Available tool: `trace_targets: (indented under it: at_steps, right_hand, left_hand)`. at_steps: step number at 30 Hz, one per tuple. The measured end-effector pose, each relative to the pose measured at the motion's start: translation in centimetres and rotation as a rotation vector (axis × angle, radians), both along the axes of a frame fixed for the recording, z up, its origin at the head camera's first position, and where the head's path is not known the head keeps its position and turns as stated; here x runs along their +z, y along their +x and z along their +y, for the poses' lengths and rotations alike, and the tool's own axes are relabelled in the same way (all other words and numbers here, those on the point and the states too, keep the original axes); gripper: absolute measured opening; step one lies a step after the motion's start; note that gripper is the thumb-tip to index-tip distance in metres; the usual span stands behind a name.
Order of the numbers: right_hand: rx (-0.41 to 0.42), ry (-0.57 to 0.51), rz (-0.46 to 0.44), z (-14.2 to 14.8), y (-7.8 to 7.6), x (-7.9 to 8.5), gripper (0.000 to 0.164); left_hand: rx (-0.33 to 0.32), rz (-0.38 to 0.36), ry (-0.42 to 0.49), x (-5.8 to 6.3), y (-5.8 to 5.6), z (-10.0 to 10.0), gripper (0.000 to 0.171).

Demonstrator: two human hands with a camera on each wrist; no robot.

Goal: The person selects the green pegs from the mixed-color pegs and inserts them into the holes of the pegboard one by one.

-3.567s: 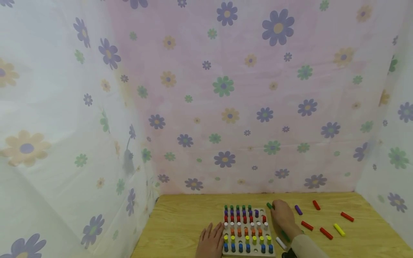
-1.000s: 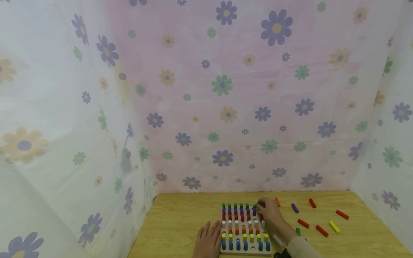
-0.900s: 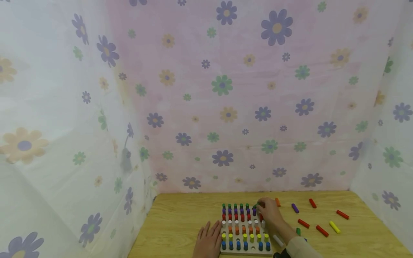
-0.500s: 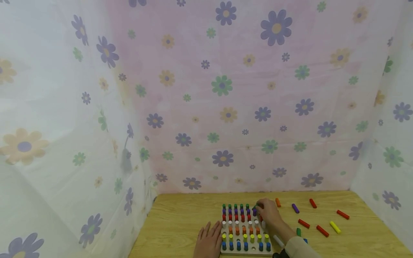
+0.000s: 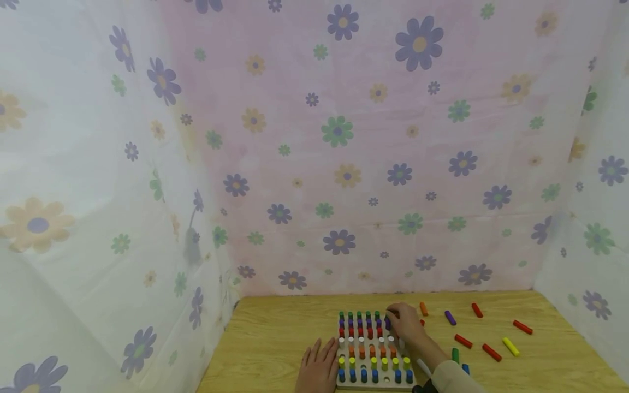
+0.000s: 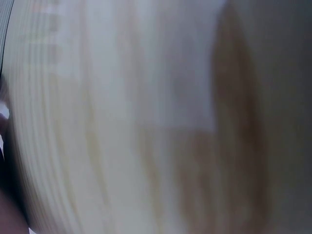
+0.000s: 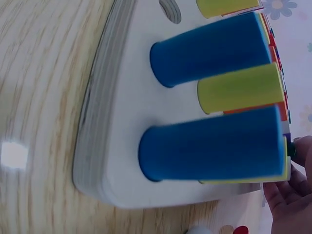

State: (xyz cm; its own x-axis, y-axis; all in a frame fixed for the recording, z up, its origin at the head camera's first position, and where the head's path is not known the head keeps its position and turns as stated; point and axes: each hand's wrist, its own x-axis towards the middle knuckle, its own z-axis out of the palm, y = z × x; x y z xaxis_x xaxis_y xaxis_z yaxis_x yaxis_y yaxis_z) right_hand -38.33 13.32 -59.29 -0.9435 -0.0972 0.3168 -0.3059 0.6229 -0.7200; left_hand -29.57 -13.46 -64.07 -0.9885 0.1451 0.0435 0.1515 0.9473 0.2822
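Note:
A wooden pegboard (image 5: 375, 386) bears rows of upright green, purple, red, white, orange, yellow and blue pegs. At its back right corner, my right hand (image 5: 407, 323) pinches a green peg (image 7: 291, 149), whose dark green end shows at the fingertips in the right wrist view. From the head the fingers largely cover that peg, so how deep it sits in a hole cannot be seen. My left hand (image 5: 318, 367) lies with fingers extended against the board's left edge. Two blue pegs (image 7: 214, 146) stand large near the right wrist camera. The left wrist view is blurred.
Loose pegs lie right of the board: an orange peg (image 5: 423, 309), a purple peg (image 5: 450, 317), a yellow peg (image 5: 510, 346), a green peg (image 5: 455, 356), a blue one (image 5: 466, 369) and several red ones (image 5: 492, 352). Flowered cloth (image 5: 339, 164) encloses the wooden table (image 5: 265, 338).
My right hand has carried the green peg left from the table to the board's back right corner. Lately it has barely moved, and the peg has slipped from head view. The left hand stays put.

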Motion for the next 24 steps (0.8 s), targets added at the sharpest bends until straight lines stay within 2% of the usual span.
trace_targets:
  at_steps: [15,24]
  right_hand:
    - [-0.021,-0.018,-0.017,-0.69,-0.11,-0.46,0.014]
    - [-0.038,-0.034,-0.073,-0.61,0.06,-0.09,0.016]
  left_hand:
    - [0.005,0.035,-0.021,-0.31,0.08,-0.03,0.049]
    - [-0.009,0.001,0.004,-0.07,-0.13,-0.15,0.053]
